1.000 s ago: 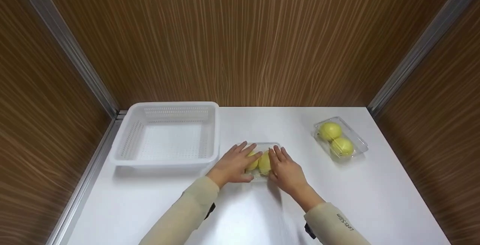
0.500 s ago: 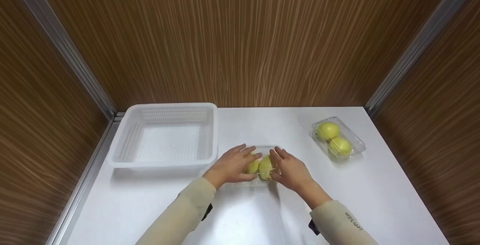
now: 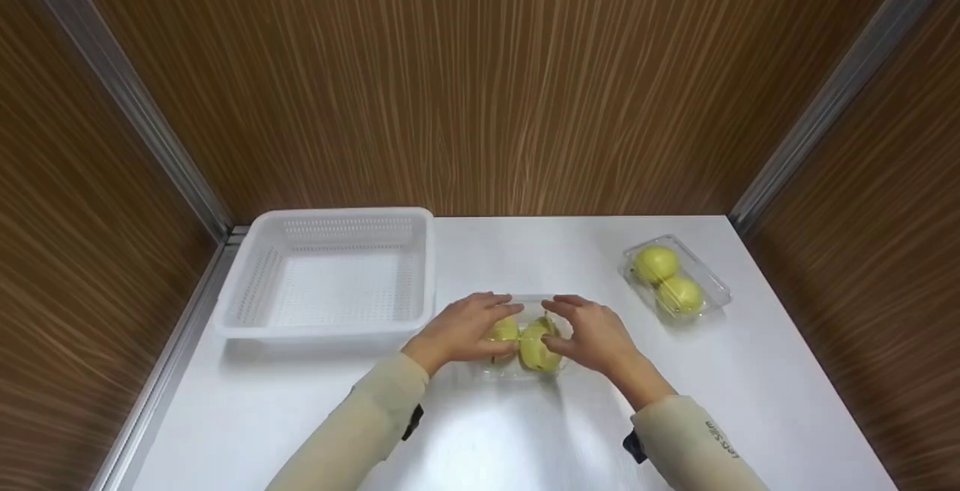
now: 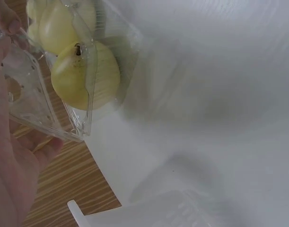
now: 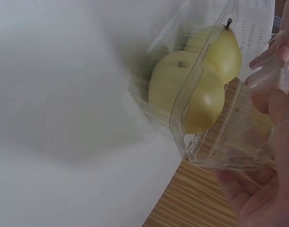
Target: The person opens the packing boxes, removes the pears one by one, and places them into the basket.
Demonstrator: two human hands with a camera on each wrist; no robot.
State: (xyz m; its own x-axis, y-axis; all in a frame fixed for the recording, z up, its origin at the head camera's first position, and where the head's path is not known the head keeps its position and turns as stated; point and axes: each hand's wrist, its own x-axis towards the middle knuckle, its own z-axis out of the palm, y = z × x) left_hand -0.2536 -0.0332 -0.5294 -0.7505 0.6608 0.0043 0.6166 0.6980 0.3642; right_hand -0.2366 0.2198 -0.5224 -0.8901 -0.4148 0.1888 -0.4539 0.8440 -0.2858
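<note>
Note the change first: both hands lay flatter across the pack a second ago. Your left hand [image 3: 465, 329] and right hand [image 3: 596, 333] now have fingers and thumbs bent round the clear lid [image 5: 229, 146], gripping it from either side. Your right hand has also shifted outward, exposing more of the right pear [image 3: 539, 344]. The lid stands at an angle to the container base [image 5: 179, 109] (the two appear to converge on the side of the wood panel [image 3: 480, 100]). Treat this as a pack partly open, with the lid probably not yet fully swung back.

Locate the pack at mid-bench, between the white basket [image 3: 324, 328] and the second pack [image 3: 710, 299]. Whether its base rests on the bench [image 3: 225, 416] cannot be confirmed.

Check orientation: the long axis runs left to right, roughly parallel to the panel. The left pear [image 3: 504, 329] and right pear sit side by side along it; the right pear's stem points toward the panel.
</note>
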